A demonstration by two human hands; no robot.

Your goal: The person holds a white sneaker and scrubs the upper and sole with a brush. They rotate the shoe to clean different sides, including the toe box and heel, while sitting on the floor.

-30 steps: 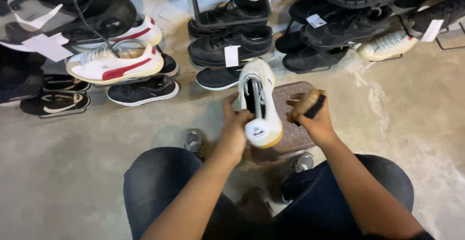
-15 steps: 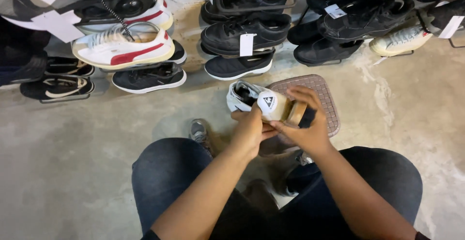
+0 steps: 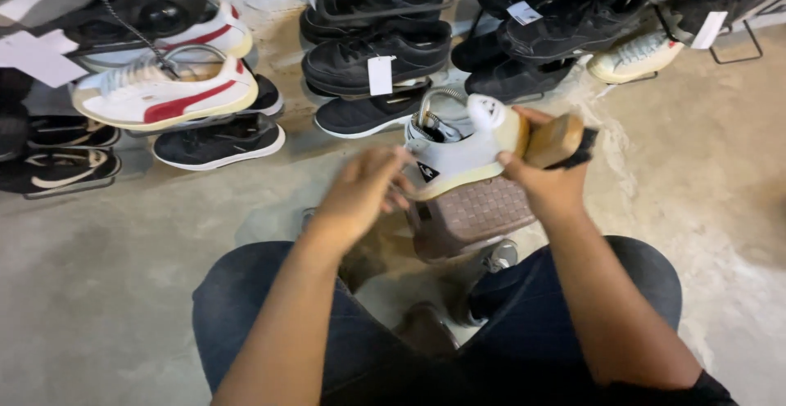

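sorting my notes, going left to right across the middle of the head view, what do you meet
white and red sneaker → black low sneaker → left hand → white shoe → right hand → wooden brush

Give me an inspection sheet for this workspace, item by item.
Surface: bare concrete floor, stained and dusty.
Job's things: white sneaker with tan sole, held above a brown woven-top stool; wooden brush.
Clutter: rows of black sneakers on wire racks, a white-and-red sneaker, paper tags.
Grippers: left hand at the sneaker's side, contact blurred; right hand holds the brush and the sneaker's heel end.
Cables: dark coiled cord at upper left.
Surroundings: the person's knees in dark jeans.
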